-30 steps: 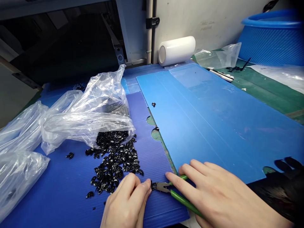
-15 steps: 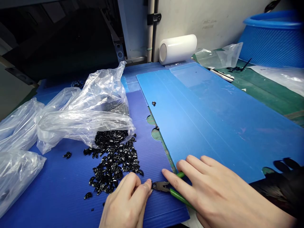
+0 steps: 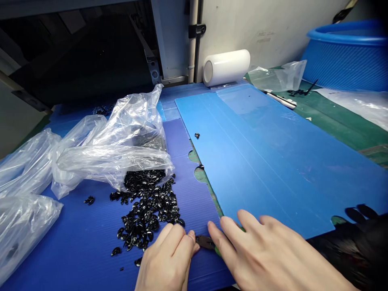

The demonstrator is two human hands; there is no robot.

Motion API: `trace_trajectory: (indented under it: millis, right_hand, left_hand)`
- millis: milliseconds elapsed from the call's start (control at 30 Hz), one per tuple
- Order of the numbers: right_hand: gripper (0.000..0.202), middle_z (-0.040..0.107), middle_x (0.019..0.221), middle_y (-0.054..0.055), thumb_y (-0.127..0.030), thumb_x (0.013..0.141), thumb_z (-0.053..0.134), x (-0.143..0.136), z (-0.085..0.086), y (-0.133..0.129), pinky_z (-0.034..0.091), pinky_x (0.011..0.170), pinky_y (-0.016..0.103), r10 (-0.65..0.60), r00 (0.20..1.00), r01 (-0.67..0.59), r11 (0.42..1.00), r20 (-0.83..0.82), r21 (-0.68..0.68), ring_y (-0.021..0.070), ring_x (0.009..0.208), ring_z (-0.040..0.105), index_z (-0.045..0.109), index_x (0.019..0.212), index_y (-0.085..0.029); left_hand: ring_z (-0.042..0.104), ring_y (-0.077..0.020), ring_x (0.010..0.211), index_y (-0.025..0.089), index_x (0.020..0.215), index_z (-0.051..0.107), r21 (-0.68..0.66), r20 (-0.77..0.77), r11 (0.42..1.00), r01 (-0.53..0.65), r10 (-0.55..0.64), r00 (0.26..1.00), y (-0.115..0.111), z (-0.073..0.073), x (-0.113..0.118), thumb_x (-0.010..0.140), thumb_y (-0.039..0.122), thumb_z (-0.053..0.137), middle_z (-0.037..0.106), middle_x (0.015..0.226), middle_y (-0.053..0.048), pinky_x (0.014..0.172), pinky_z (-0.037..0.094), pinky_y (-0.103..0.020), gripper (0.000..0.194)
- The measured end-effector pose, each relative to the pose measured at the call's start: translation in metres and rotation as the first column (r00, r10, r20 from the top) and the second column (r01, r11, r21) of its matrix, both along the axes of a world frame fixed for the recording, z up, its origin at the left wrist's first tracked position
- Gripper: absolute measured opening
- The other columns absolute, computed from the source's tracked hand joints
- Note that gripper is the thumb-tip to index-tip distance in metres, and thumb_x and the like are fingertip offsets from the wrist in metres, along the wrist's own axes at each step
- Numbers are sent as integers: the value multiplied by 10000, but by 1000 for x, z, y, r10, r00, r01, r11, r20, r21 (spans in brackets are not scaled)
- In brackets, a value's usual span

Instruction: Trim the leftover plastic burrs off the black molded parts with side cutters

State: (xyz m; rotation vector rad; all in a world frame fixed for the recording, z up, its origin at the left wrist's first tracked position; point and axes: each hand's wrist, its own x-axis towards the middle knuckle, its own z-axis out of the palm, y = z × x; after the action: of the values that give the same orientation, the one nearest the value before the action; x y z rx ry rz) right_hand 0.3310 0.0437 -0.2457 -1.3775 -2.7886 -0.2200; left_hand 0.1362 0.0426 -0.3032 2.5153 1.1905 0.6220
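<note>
My left hand (image 3: 169, 258) is closed in a pinch at the bottom centre, at the jaws of the pliers (image 3: 205, 242). Whatever lies between its fingertips is too small and hidden to name. My right hand (image 3: 266, 254) lies over the green handles of the pliers, its fingers wrapped round them and covering most of them. Just beyond my left hand, a pile of small shiny black parts (image 3: 151, 206) spreads over the dark blue sheet (image 3: 75, 238). A crumpled clear plastic bag (image 3: 112, 157) covers the far end of the pile.
A lighter blue board (image 3: 257, 153) lies on the right, with a small dark part (image 3: 197, 136) on it. Behind it rests a white roll (image 3: 226, 67). A blue basket (image 3: 348, 56) stands at the back right, near loose plastic film (image 3: 279, 76) on the green surface.
The view has shifted slightly. My right hand has moved a little left over the pliers, and less of the green handles shows. My left hand keeps its pinch at the jaws.
</note>
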Motion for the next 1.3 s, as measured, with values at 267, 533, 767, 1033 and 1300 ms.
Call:
trace_trajectory:
  millis: [267, 533, 767, 1033, 1300]
  right_hand:
    - [252, 635, 800, 89, -32, 687, 502, -8, 8, -13, 373, 432, 322, -17, 996, 19, 1000, 82, -21, 254, 691, 598, 664, 826, -166]
    - [353, 576, 811, 20, -42, 618, 528, 29, 19, 1, 387, 511, 330, -113, 991, 81, 925, -66, -370, 242, 644, 591, 584, 914, -225]
    - [166, 510, 803, 13, -87, 793, 450, 7, 6, 28, 333, 561, 303, -312, 865, 65, 847, -393, -528, 208, 675, 520, 416, 894, -214]
    - [224, 521, 750, -20, -35, 788, 478, -26, -8, 50, 289, 510, 254, -253, 844, -76, 817, -474, -572, 159, 618, 475, 384, 879, -216]
    - [191, 512, 707, -40, -68, 826, 480, -1, 12, 58, 297, 516, 245, -370, 802, 15, 797, -469, -603, 143, 589, 455, 383, 879, -223]
  left_hand:
    - [486, -132, 643, 163, 786, 528, 25, -5, 998, -56, 56, 998, -5, -1, 5, 896, 79, 433, 479, 693, -14, 574, 436, -225, 168]
    - [531, -150, 745, 199, 902, 523, -85, 111, 994, -67, 76, 991, -6, -6, 1, 906, 124, 447, 499, 783, -19, 650, 437, -244, 107]
    - [531, -154, 727, 212, 826, 496, -147, 104, 977, -157, 173, 979, -14, -7, 5, 908, 143, 415, 503, 777, -9, 643, 420, -257, 134]
    - [543, -163, 718, 223, 833, 500, -174, 154, 963, -203, 231, 961, -23, -9, 13, 907, 131, 398, 513, 774, -9, 643, 449, -269, 157]
    - [595, -211, 753, 207, 986, 506, -85, 12, 992, -94, 95, 995, -14, -7, 43, 839, 96, 502, 566, 828, -32, 599, 539, -316, 185]
